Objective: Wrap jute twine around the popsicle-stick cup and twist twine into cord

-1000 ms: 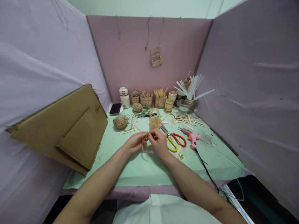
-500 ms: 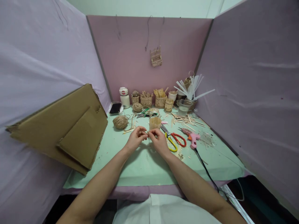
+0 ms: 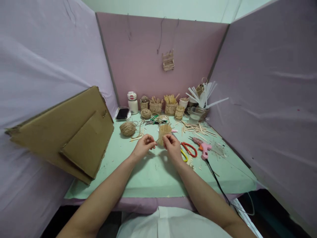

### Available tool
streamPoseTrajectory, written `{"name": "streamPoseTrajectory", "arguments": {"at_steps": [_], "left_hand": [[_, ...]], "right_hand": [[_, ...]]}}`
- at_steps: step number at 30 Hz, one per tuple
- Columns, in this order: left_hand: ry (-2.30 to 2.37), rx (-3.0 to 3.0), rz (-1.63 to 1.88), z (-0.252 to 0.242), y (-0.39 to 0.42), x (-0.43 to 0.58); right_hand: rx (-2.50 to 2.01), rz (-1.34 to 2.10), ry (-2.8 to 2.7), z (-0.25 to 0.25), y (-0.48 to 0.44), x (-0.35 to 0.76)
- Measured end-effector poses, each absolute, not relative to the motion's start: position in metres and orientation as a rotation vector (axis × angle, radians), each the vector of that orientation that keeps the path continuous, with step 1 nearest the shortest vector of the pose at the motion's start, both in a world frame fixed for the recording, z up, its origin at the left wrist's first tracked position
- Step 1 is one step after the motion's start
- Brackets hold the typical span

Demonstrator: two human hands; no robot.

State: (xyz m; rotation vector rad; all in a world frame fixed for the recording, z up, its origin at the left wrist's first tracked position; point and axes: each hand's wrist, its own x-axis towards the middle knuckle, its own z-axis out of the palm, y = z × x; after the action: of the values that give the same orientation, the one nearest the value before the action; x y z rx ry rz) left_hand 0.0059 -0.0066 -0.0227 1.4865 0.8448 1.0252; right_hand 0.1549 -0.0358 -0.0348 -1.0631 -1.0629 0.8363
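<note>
My left hand (image 3: 143, 146) and my right hand (image 3: 171, 147) meet above the middle of the green table (image 3: 151, 175), fingers pinched together on a short piece of jute twine that is mostly hidden between them. Just behind the fingertips stands a small cup made of wooden sticks (image 3: 164, 132). A ball of jute twine (image 3: 127, 128) lies to the left of my left hand. Red and yellow scissors (image 3: 186, 150) lie right beside my right hand.
A pink glue gun (image 3: 203, 148) with a black cord lies right of the scissors. Loose sticks, small stick baskets, a white jar (image 3: 132, 102), a phone (image 3: 122, 113) and a cup of white strips (image 3: 201, 99) line the back. A cardboard sheet (image 3: 69, 132) leans at left.
My hands have moved up and forward toward the stick cup, and the hanging loop of twine seen a second ago is now gathered between my fingers. The view shifted slightly.
</note>
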Motion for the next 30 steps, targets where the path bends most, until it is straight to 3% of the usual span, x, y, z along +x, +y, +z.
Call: {"name": "streamPoseTrajectory", "arguments": {"at_steps": [14, 23, 30], "left_hand": [[0.796, 1.748, 1.118, -0.023, -0.01, 0.006], [0.824, 1.876, 1.114, -0.019, -0.016, 0.005], [0.702, 1.872, 1.182, -0.016, -0.019, 0.002]], "right_hand": [[-1.084, 1.195, -1.071, -0.035, -0.038, 0.148], [-1.082, 0.993, -0.86, -0.039, -0.033, 0.15], [-1.235, 0.864, -1.087, -0.042, -0.035, 0.151]]}}
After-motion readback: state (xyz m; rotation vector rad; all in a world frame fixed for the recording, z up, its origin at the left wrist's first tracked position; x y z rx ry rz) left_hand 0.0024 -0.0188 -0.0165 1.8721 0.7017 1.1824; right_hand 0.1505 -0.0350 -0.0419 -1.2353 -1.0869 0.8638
